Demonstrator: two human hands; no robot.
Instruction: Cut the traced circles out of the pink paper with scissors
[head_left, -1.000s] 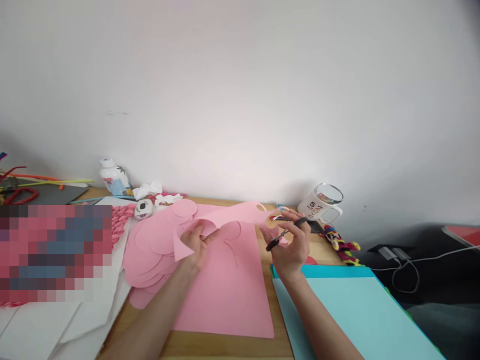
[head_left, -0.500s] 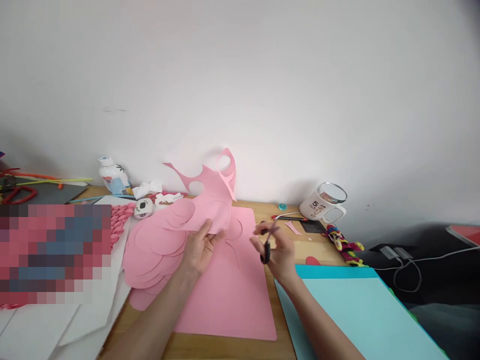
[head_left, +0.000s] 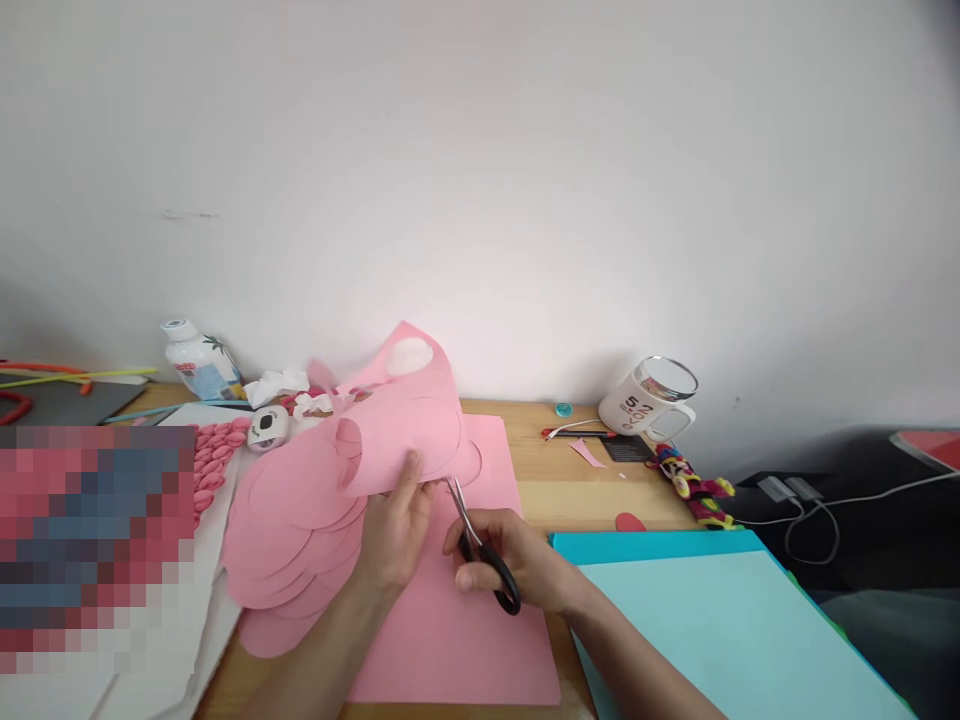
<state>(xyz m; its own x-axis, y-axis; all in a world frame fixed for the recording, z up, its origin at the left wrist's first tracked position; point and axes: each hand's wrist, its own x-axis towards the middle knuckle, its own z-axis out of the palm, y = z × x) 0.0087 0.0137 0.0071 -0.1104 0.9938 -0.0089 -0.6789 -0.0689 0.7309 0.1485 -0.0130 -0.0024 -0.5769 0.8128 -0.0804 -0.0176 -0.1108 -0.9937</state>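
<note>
My left hand pinches a pink paper piece with round cut-outs and holds it up above the table. My right hand grips black-handled scissors, whose blades point up and left at the lower edge of that held piece. Under both hands lies a large pink sheet. A pile of pink paper circles sits just left of my left hand.
A light blue paper stack lies at right. A white mug stands at the back right near a colourful trinket. A white bottle, crumpled tissue and a small punch are at back left. White paper covers the left table edge.
My right hand has moved from the back right, near the mug, left and towards me, bringing the scissors to the held pink piece. My left hand raised and turned that piece.
</note>
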